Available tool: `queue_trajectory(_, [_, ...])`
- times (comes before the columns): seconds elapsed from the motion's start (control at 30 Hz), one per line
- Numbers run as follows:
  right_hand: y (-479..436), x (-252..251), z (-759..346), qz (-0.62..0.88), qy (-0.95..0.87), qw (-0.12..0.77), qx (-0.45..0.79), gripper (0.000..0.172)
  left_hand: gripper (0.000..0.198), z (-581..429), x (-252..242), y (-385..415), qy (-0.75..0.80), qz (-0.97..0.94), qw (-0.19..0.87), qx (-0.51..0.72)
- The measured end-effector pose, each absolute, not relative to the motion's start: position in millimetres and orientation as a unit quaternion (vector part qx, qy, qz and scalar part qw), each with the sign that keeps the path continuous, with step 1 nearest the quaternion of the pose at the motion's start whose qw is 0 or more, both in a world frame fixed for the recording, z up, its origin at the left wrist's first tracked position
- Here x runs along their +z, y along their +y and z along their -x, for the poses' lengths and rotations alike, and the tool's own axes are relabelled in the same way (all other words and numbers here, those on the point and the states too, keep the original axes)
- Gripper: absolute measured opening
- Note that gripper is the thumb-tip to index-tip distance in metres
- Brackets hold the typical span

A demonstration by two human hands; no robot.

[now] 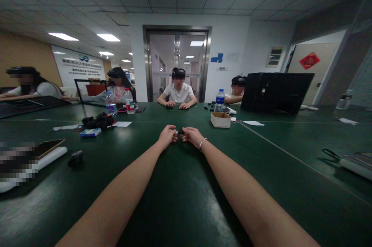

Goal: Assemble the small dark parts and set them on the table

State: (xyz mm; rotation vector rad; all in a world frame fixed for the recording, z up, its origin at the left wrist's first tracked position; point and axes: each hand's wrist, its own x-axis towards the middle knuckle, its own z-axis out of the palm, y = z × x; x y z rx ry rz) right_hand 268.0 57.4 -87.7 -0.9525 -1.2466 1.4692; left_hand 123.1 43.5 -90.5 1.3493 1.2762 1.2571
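Note:
Straight ahead of me, just above the green table [180, 185], both hands meet at a small black stick with a silvery end [180, 132], which looks like a USB stick. My left hand [166, 138] pinches it at the silvery end. On the black end, the fingers of my right hand [193, 137] are closed, and a bracelet [202, 143] circles that wrist. Fingertips hide part of the stick, so its exact shape is unclear.
A small open box [220, 120] stands ahead right, near a water bottle [220, 98] and a black case [274, 93]. Left are a black bundle [97, 121], a blue-white packet [90, 132] and a dark small object [75, 159]. Several people sit around the table.

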Motion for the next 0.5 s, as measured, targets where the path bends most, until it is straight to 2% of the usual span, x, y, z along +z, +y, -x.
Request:
queue_trajectory(0.13, [55.1, -86.1, -268.1, 0.375, -0.524, 0.459, 0.612, 0.009, 0.027, -120.4, -93.8, 44.5, 0.517, -0.596, 0.388, 0.476])
queue_trajectory(0.23, [55.3, -86.2, -267.4, 0.381, -0.521, 0.467, 0.604, 0.008, 0.034, -121.4, -92.8, 44.8, 0.521, -0.587, 0.402, 0.471])
queue_trajectory(0.33, [56.2, -86.7, -266.7, 0.394, -0.516, 0.476, 0.593, 0.007, 0.026, -123.3, -89.7, 43.7, 0.535, -0.561, 0.418, 0.475])
queue_trajectory(0.5, [56.4, -87.1, -267.5, 0.388, -0.522, 0.47, 0.597, 0.008, 0.022, -122.2, -90.5, 41.8, 0.527, -0.594, 0.385, 0.47])
